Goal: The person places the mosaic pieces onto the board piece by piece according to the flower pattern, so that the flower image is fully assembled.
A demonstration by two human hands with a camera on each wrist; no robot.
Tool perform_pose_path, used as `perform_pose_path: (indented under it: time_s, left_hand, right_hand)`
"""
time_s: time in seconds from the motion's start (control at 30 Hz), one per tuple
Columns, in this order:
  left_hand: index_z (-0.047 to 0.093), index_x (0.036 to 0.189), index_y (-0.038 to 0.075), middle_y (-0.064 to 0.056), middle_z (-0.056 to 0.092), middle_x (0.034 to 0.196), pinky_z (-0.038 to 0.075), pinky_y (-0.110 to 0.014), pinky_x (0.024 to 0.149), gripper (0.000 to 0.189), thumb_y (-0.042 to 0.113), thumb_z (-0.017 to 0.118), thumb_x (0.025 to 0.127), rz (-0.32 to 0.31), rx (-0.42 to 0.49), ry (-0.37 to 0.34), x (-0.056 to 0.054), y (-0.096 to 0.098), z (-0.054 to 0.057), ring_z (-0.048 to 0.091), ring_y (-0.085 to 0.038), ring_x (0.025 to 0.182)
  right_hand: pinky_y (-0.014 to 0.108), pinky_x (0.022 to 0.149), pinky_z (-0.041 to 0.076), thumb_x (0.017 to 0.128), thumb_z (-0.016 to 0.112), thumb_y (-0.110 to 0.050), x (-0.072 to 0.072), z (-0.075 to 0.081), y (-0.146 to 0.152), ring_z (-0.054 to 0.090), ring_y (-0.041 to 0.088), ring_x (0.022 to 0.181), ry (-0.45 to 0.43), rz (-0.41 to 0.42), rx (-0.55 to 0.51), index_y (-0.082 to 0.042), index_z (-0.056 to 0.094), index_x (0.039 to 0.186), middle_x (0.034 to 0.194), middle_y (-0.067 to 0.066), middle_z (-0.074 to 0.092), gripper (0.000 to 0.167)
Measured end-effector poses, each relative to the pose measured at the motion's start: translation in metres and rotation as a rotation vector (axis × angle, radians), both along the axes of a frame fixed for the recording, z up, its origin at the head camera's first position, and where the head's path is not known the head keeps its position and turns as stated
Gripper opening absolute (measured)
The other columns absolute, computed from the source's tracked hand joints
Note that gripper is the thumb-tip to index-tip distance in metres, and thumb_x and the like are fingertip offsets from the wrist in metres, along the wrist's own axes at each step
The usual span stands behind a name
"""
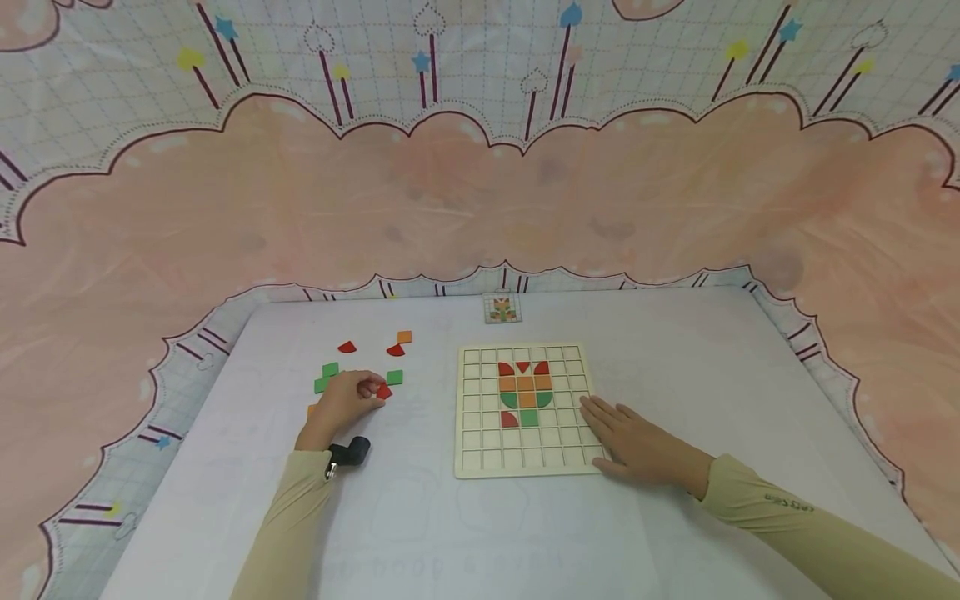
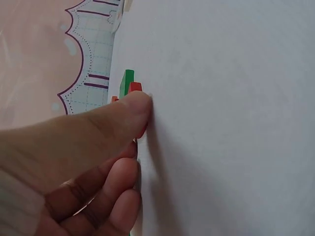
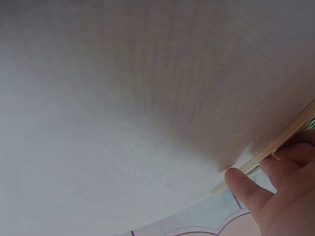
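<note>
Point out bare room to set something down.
Bare tabletop lies beyond the right hand, right of the grid board, and between the sleeves, nearer than the board. Crowded: around the left hand, among green squares and red fan-shaped pieces.

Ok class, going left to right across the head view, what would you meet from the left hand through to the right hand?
Left hand, pinched red tile, far orange square tile, wooden grid board, right hand.

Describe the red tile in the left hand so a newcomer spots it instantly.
On the white table, left of the cream square gridded board, lie small coloured flat tiles. Among them, the left hand pinches one flat red tile. Unlike the two fan-shaped red tiles lying beyond it, this one is held.
</note>
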State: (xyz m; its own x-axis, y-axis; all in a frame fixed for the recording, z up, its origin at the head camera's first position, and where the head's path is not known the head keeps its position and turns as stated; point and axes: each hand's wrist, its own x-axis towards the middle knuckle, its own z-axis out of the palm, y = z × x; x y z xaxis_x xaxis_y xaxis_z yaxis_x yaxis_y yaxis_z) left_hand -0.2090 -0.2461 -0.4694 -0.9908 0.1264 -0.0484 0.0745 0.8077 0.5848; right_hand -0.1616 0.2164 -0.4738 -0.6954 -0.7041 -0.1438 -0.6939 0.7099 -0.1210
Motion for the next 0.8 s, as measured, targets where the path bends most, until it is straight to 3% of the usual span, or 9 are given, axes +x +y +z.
perform_pose_path:
  time_s: [0.8]
  left_hand:
    - [0.068, 0.097, 0.003, -0.005, 0.06, 0.08, 0.041, -0.023, 0.066, 0.019, 0.008, 0.072, 0.08, 0.006, -0.011, -0.036, 0.004, 0.013, 0.004, 0.05, -0.016, 0.074]
  right_hand:
    - [0.052, 0.11, 0.03, 0.094, 0.048, -0.042, 0.0, -0.001, 0.001, 0.024, 0.033, 0.142, 0.024, 0.012, -0.012, 0.002, 0.026, 0.146, 0.155, 0.017, 0.022, 0.072]
